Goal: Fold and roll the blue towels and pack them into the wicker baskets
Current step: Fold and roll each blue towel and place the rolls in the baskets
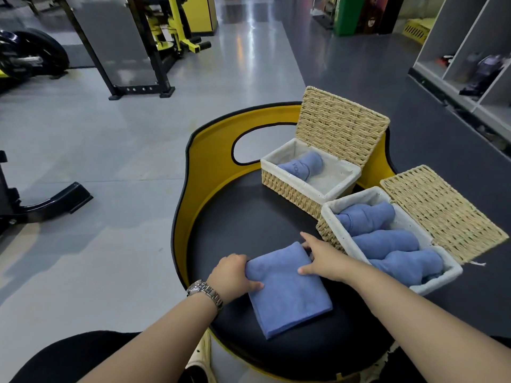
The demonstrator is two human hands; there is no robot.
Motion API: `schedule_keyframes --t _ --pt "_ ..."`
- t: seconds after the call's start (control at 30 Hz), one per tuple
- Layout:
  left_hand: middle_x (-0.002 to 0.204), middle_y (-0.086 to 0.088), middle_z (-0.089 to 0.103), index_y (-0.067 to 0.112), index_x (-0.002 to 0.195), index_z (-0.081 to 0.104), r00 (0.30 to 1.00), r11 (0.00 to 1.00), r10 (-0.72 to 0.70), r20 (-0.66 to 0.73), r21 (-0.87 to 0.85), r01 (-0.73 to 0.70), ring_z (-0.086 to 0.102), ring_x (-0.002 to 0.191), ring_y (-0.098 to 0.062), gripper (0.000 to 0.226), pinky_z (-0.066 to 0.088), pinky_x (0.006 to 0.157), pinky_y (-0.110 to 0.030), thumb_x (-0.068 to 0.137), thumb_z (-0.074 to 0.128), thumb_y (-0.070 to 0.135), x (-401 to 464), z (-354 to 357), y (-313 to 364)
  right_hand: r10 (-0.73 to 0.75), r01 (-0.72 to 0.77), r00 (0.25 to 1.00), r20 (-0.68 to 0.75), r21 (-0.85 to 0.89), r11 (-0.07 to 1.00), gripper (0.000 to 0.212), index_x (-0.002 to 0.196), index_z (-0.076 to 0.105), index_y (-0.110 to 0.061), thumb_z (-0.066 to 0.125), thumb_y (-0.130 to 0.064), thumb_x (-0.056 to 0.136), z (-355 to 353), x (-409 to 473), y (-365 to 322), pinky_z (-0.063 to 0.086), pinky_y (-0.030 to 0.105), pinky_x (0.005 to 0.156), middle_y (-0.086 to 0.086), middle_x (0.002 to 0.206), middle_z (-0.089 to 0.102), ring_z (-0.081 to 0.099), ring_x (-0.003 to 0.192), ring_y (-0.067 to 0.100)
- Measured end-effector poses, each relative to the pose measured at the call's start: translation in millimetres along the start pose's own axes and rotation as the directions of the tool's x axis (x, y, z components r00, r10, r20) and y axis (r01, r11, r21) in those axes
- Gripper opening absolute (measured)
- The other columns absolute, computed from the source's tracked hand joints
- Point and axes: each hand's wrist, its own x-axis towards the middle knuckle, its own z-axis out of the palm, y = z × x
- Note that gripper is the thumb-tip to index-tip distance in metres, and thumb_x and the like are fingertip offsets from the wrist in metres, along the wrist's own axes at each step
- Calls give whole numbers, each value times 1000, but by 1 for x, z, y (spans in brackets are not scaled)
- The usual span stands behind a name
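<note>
A round black padded seat with a raised yellow back rim (pixel 199 172) carries everything, and a hand-hole is cut through that rim at the far side. Two rectangular wicker baskets with white cloth liners are set along the seat's right half, touching at one corner. The far wicker basket (pixel 293 190) stands near the far edge, its woven lid (pixel 341 125) raised upright against the yellow rim; one rolled blue towel (pixel 302 166) is laid inside it, with bare liner beside it. The near wicker basket (pixel 329 230) sits at the right edge, its lid (pixel 439 214) thrown back flat beyond the seat, and three rolled blue towels (pixel 387 243) are packed in it side by side, touching one another.

A folded blue towel (pixel 287 294) is spread flat as a rectangle on the near middle of the seat, just left of the near basket and apart from it. Its far left corner is gripped by the left hand (pixel 235 275), with the thumb laid on top and the fingers curled under the edge. Its far right corner is held by the right hand (pixel 320 258), thumb on the cloth and fingers bent over the edge. A metal wristwatch (pixel 204 293) is worn on the left wrist.
</note>
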Motion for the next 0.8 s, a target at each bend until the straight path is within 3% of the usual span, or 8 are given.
schedule_keyframes --t 0.17,0.23,0.33,0.43,0.5,0.6,0.7,0.8 --pt "90 3 50 24 78 50 962 967 163 -221 -156 -199 53 81 -17 17 39 66 -25 72 65 18 -9 -13 6 -228 231 970 -85 22 973 43 101 57 -34 74 -16 66 -9 -1 -1 51 31 83 -7 103 61 59 93 10" --pt "90 6 48 24 78 45 899 941 324 -296 -1 -339 47 79 -15 21 41 66 -28 73 59 9 -16 -17 7 -348 321 925 -149 -180 930 23 84 50 -31 61 -17 69 -11 -11 -7 49 39 76 -8 89 53 53 82 13" --pt "91 3 51 21 80 46 766 816 569 -300 319 -481 45 78 -19 20 41 63 -30 68 54 6 -29 -13 9 -569 370 802 -182 -596 712 32 84 41 -28 52 -5 65 -7 -29 -9 40 30 69 -9 90 41 37 78 11" --pt "105 -2 56 18 84 50 716 715 659 -230 489 -501 50 83 -23 15 44 70 -32 70 53 13 -45 2 7 -595 320 795 -117 -753 575 37 94 42 -25 50 -9 61 2 -50 2 39 31 92 -2 121 45 44 107 16" --pt "120 -5 53 18 86 51 731 702 664 -157 466 -538 51 101 -26 24 43 86 -34 62 50 20 -57 12 4 -539 317 841 -57 -755 575 38 97 43 -24 47 -16 60 9 -63 14 20 36 109 3 143 36 31 133 22" --pt "122 4 52 23 86 49 773 775 615 -160 302 -554 49 112 -19 19 35 97 -29 73 53 37 -67 18 6 -516 333 856 -36 -725 603 19 93 50 -27 44 -38 79 16 -73 22 3 36 113 -2 151 34 22 143 19" --pt "116 6 50 22 105 50 819 843 536 -203 186 -505 47 106 -15 30 41 94 -32 86 49 44 -62 14 18 -480 339 877 -9 -697 632 22 91 56 -26 48 -47 89 11 -74 8 15 31 113 -6 142 45 38 132 15" --pt "146 1 34 15 141 31 913 904 405 -45 170 -393 32 134 -18 73 26 113 -30 81 60 45 -51 13 22 -417 344 908 45 -649 679 44 123 46 -25 62 -37 84 7 -69 -2 30 31 107 -9 139 40 41 124 13"
